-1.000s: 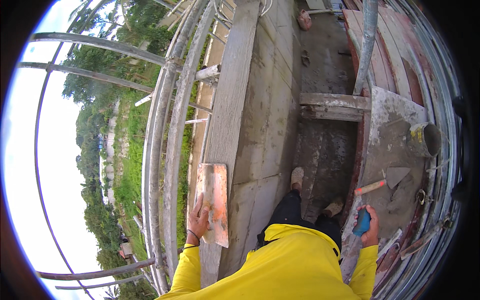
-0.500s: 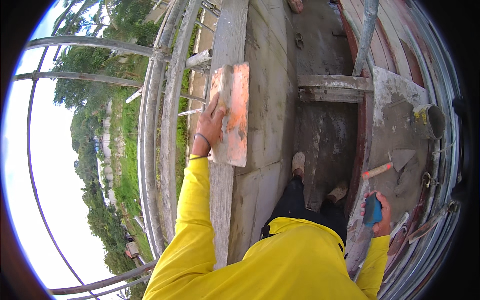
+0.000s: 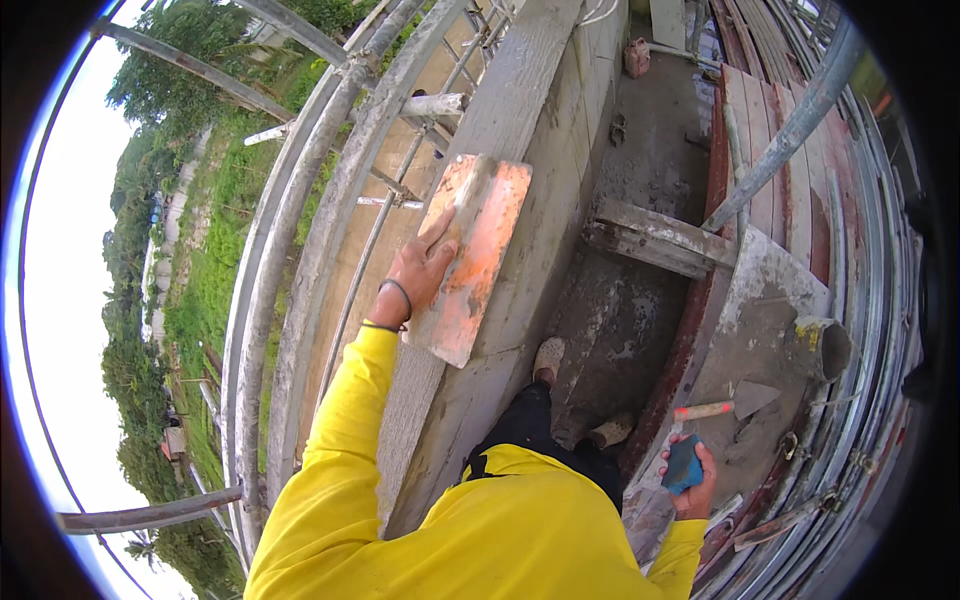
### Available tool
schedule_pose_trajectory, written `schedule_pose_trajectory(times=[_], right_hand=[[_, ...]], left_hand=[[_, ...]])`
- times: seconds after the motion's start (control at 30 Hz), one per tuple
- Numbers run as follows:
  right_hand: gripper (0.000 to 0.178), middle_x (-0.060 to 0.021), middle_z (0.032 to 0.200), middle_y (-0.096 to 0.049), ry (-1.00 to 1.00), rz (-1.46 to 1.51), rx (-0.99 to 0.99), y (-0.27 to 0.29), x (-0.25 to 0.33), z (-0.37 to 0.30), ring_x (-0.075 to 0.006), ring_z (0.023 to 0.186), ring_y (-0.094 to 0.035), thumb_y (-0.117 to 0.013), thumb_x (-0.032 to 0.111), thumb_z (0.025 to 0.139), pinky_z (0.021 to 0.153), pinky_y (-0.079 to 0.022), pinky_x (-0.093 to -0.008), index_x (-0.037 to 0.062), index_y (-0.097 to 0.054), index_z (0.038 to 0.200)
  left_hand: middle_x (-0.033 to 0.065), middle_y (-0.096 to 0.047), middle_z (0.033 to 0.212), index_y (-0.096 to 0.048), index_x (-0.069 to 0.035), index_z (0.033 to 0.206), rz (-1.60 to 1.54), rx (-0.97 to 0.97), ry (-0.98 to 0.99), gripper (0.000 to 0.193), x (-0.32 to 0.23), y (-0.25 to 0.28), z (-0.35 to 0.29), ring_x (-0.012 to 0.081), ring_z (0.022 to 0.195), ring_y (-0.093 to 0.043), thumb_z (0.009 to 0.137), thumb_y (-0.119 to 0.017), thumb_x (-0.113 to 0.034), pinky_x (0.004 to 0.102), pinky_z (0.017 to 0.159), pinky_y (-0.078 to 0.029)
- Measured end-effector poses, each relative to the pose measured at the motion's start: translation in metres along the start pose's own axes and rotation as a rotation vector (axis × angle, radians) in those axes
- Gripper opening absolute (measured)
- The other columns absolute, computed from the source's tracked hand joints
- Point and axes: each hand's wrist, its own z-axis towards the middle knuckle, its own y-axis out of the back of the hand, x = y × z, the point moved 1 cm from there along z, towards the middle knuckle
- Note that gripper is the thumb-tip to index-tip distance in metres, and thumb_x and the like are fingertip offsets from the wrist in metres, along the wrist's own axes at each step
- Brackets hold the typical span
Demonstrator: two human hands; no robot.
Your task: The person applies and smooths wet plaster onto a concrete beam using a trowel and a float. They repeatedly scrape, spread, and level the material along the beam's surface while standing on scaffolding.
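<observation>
No legible lettering or signs

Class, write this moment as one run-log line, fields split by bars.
left hand: grips orange-stained float on wall top | right hand: holds blue block | trowel: lies on mortar-smeared board

Open running room ahead of the left hand (image 3: pixel 418 277), along the rough grey wall top (image 3: pixel 520 90); weathered grey scaffold poles (image 3: pixel 343 200) fence its left. A triangular wooden-handled trowel (image 3: pixel 738 403) blocks the right hand (image 3: pixel 704 480) just ahead.
</observation>
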Motion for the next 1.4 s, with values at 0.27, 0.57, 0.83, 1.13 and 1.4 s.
schedule_pose_trajectory(times=[0.27,0.57,0.83,1.13,1.4], right_hand=[[0.037,-0.0174,0.123,-0.068,-0.227,-0.015,-0.007,0.041,-0.022,0.007,-0.0331,0.092,-0.070,-0.060,0.039,0.105,0.062,-0.062,-0.0455,0.0078,-0.064,0.124],[0.033,-0.0111,0.124,-0.068,-0.130,-0.254,0.199,-0.015,0.040,0.052,-0.0233,0.090,-0.068,-0.062,0.036,0.104,0.060,-0.059,-0.0374,0.0100,-0.062,0.125],[0.033,-0.0072,0.119,-0.070,-0.264,-0.336,0.192,0.031,0.035,0.084,-0.0224,0.087,-0.068,-0.069,0.035,0.100,0.061,-0.056,-0.0385,0.0137,-0.063,0.124],[0.033,-0.0077,0.116,-0.069,-0.149,-0.416,0.254,0.017,0.024,0.087,-0.0198,0.083,-0.069,-0.068,0.031,0.100,0.059,-0.057,-0.0326,0.0108,-0.062,0.124],[0.034,-0.0080,0.120,-0.068,-0.107,-0.482,0.367,-0.032,0.020,0.122,-0.0170,0.086,-0.068,-0.067,0.030,0.103,0.058,-0.058,-0.0293,0.0109,-0.061,0.131]], left_hand=[[0.0291,-0.070,0.137,-0.047,-0.027,0.166,0.075,-0.075,-0.102,0.059,0.002,-0.001,0.049,0.0442,0.116,-0.072,0.108,-0.056,-0.034,0.0460,0.107,-0.053],[0.0283,-0.070,0.138,-0.044,-0.030,0.168,0.107,-0.162,-0.048,0.062,0.031,-0.007,0.005,0.0417,0.110,-0.074,0.109,-0.058,-0.043,0.0469,0.102,-0.056],[-0.0002,-0.067,0.087,-0.033,-0.017,0.173,-0.222,-0.234,0.627,0.073,0.119,-0.005,-0.400,0.0068,0.056,-0.055,0.108,-0.065,-0.022,0.0257,0.053,-0.050],[-0.0063,-0.050,0.067,-0.042,-0.019,0.169,-0.297,-0.324,0.497,0.066,0.096,-0.017,-0.263,0.0059,0.049,-0.046,0.108,-0.066,-0.024,0.0263,0.045,-0.042],[-0.0019,-0.053,0.070,-0.041,-0.012,0.169,-0.222,-0.187,0.292,0.071,0.028,-0.016,-0.087,0.0083,0.050,-0.051,0.106,-0.069,-0.030,0.0290,0.046,-0.048]])
